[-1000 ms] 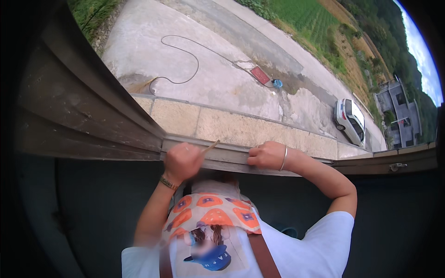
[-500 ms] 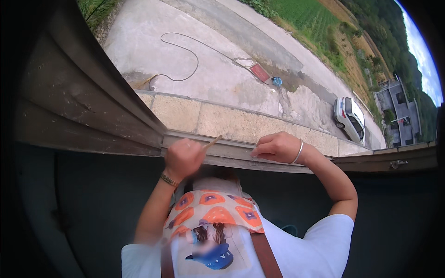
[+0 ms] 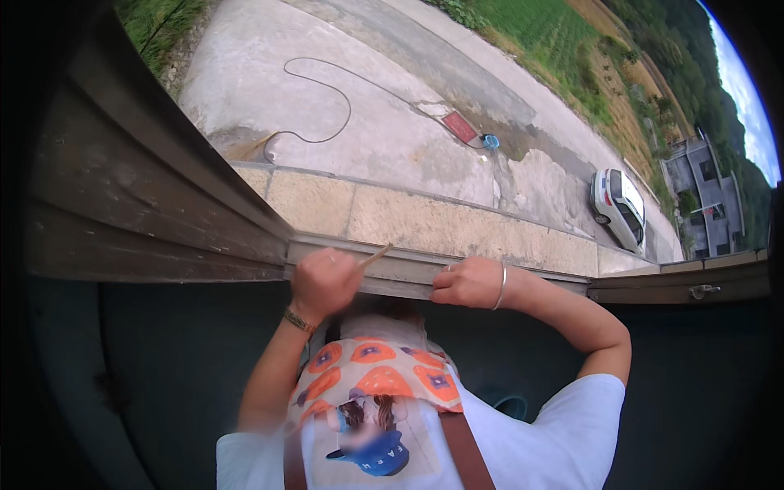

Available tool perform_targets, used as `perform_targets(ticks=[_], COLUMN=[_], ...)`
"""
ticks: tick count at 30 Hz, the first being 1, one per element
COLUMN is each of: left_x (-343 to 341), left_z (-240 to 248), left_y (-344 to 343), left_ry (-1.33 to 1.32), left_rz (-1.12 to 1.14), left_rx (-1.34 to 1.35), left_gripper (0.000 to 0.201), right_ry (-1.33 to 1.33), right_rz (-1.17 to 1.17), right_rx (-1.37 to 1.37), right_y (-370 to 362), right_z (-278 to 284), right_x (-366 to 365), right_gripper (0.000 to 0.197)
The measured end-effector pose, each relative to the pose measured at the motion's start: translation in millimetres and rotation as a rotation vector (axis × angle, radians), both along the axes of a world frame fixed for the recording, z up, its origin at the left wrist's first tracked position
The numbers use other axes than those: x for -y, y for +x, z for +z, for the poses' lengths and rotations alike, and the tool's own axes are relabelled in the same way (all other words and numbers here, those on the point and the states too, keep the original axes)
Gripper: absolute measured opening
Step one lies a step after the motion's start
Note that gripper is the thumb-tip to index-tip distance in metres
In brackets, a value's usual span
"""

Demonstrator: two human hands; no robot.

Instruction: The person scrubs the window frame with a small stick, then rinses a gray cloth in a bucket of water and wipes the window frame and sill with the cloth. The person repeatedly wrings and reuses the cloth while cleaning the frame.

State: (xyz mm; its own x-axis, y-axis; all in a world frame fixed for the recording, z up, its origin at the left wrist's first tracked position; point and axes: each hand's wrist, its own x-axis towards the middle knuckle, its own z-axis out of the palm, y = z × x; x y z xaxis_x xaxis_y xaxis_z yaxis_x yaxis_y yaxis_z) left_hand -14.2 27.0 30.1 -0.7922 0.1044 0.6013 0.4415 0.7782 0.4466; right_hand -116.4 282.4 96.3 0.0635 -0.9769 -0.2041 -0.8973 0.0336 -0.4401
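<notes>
A thin wooden stick [image 3: 376,257] is gripped in the closed left hand [image 3: 324,282], its tip angled onto the grey window track [image 3: 408,273] as if to work along the groove, while the track is clasped by the right hand [image 3: 467,282], apparently for steadiness.

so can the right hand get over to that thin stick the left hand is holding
Probably yes. The right hand rests on the window track close beside the left hand, which grips the thin stick. Only bare track lies between them, with nothing in the way.
</notes>
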Motion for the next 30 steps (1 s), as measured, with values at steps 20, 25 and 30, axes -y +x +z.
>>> perform_targets(ticks=[20, 25, 30], left_x=[1, 0, 0], left_z=[-1, 3, 4], left_y=[1, 0, -1], left_ry=[-0.005, -0.005, 0.003], left_rz=[0.016, -0.004, -0.004], left_rx=[0.016, 0.016, 0.022], left_gripper=[0.029, 0.028, 0.029], right_ry=[-0.072, -0.032, 0.030], right_rz=[-0.322, -0.191, -0.145], right_rx=[-0.121, -0.159, -0.235], right_y=[-32, -5, 0], right_z=[15, 0, -3], right_x=[-18, -19, -17], right_gripper=[0.034, 0.025, 0.017])
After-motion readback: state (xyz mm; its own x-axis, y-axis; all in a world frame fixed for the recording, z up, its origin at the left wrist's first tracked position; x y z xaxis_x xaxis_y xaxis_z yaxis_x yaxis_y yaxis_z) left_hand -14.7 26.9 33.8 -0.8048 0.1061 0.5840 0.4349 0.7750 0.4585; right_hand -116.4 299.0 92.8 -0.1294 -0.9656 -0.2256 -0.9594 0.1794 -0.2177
